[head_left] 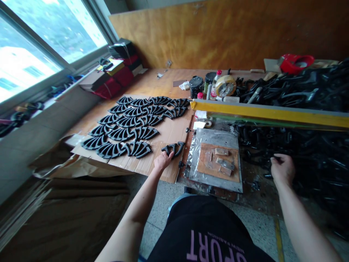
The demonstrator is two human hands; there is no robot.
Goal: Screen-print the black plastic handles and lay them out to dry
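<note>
My left hand (163,160) grips one end of a black curved plastic part (173,148) lying on a cardboard sheet (169,133). Several matching black parts (128,123) lie in rows on that sheet, to the left. My right hand (282,168) reaches into a heap of black parts (300,145) on the right, fingers curled around one of them. Between my hands sits a metal plate (215,136) carrying a brown board with small blocks (219,160).
A yellow bar (272,114) runs across above the plate. Cans, bottles and a tape roll (225,85) stand behind it. More black parts (300,89) and a red object (296,62) lie far right. Red and black boxes (114,78) sit by the window. Flattened cardboard (62,218) lies lower left.
</note>
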